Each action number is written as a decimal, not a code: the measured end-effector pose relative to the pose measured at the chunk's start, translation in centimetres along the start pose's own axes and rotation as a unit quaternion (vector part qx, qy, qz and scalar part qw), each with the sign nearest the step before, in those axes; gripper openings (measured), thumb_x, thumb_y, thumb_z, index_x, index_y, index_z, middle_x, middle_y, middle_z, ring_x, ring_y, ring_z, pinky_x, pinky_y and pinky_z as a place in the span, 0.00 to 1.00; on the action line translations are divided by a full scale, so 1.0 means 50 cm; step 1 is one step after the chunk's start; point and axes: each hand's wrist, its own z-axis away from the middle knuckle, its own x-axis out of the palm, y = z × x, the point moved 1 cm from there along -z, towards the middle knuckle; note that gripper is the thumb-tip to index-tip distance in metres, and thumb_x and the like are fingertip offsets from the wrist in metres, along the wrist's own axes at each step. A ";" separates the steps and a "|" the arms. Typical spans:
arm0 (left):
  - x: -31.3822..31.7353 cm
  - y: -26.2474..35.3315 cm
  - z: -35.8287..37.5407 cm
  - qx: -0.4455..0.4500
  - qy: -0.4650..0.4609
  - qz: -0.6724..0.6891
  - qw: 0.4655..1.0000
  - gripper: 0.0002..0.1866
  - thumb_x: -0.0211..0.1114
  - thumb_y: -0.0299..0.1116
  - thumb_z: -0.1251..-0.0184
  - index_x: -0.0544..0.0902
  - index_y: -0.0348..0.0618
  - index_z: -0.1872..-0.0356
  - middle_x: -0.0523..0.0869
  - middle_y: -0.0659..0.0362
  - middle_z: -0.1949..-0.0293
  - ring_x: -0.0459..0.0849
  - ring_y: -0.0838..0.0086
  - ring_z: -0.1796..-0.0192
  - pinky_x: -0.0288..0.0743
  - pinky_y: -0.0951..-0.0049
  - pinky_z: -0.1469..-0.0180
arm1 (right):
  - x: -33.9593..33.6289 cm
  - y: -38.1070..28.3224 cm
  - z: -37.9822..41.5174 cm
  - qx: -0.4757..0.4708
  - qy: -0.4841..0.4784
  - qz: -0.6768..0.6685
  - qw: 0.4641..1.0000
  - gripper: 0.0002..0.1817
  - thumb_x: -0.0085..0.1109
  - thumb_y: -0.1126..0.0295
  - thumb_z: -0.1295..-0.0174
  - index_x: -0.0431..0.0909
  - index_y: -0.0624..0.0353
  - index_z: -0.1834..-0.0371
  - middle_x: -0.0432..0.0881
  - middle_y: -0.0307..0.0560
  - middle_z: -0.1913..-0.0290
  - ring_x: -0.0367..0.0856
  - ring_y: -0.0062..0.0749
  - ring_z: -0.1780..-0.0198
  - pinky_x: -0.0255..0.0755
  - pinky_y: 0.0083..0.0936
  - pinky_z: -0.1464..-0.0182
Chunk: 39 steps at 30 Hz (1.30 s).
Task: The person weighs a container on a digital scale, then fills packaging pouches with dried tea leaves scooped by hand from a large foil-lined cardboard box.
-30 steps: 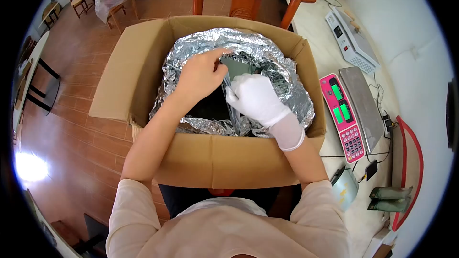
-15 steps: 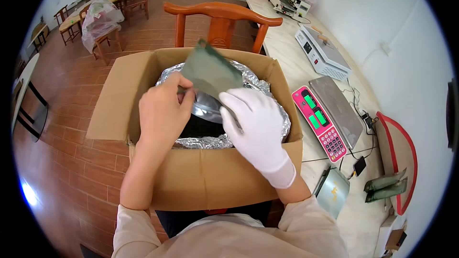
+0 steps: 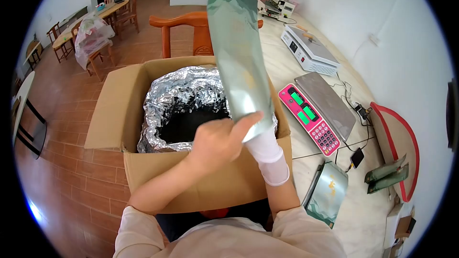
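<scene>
A long green foil pouch [image 3: 239,62] stands up over the right side of an open cardboard box [image 3: 191,181]. My bare left hand [image 3: 217,141] grips the pouch's lower end, thumb on the front face. My right hand [image 3: 264,147], in a white glove, reaches up to the same lower end. Only its wrist and cuff show, and the pouch hides its fingers; I cannot tell whether they are inside or behind it. Below, crumpled silver foil [image 3: 181,83] lines the box around a mass of dark loose contents [image 3: 196,122].
To the right, a table holds a pink scale [image 3: 308,119] with lit green displays, a stack of green pouches [image 3: 330,191], a white device [image 3: 311,50] and cables. A red-edged tray [image 3: 397,148] with two pouches is near the wall. A wooden chair [image 3: 186,24] stands behind the box.
The pouch has risen from over the box opening and now stands tall, nearer to me. My left hand has moved right and down to its lower end; the gloved fingers have become hidden.
</scene>
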 end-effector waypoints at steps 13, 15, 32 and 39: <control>0.138 0.109 0.072 0.028 0.015 0.099 0.995 0.36 0.61 0.22 0.53 0.71 0.56 0.36 0.69 0.66 0.86 0.68 0.76 0.87 0.65 0.73 0.85 | -0.065 -0.031 -0.049 -0.072 0.038 -0.094 0.992 0.16 0.49 0.70 0.35 0.69 0.61 0.45 0.77 0.50 0.52 0.74 0.36 0.48 0.69 0.32 0.46; 0.140 0.103 0.064 0.047 0.025 0.091 0.994 0.36 0.61 0.22 0.53 0.71 0.56 0.36 0.69 0.66 0.86 0.68 0.76 0.87 0.65 0.73 0.85 | -0.069 -0.033 -0.035 -0.087 0.044 -0.089 0.991 0.16 0.49 0.70 0.35 0.69 0.61 0.45 0.77 0.50 0.52 0.74 0.36 0.48 0.69 0.32 0.46; 0.108 0.133 -0.004 0.089 -0.044 0.029 0.995 0.39 0.59 0.23 0.55 0.67 0.55 0.33 0.63 0.63 0.85 0.67 0.76 0.86 0.64 0.75 0.84 | -0.090 -0.072 0.014 -0.208 0.096 -0.050 0.972 0.16 0.49 0.70 0.35 0.69 0.62 0.45 0.77 0.51 0.52 0.74 0.37 0.48 0.69 0.33 0.46; 0.059 0.121 -0.042 0.231 -0.075 0.104 0.964 0.28 0.61 0.26 0.50 0.75 0.51 0.42 0.75 0.65 0.78 0.77 0.74 0.75 0.72 0.73 0.73 | -0.107 -0.088 0.031 -0.243 0.110 -0.023 0.963 0.16 0.49 0.70 0.35 0.69 0.62 0.45 0.77 0.52 0.52 0.74 0.38 0.48 0.68 0.33 0.46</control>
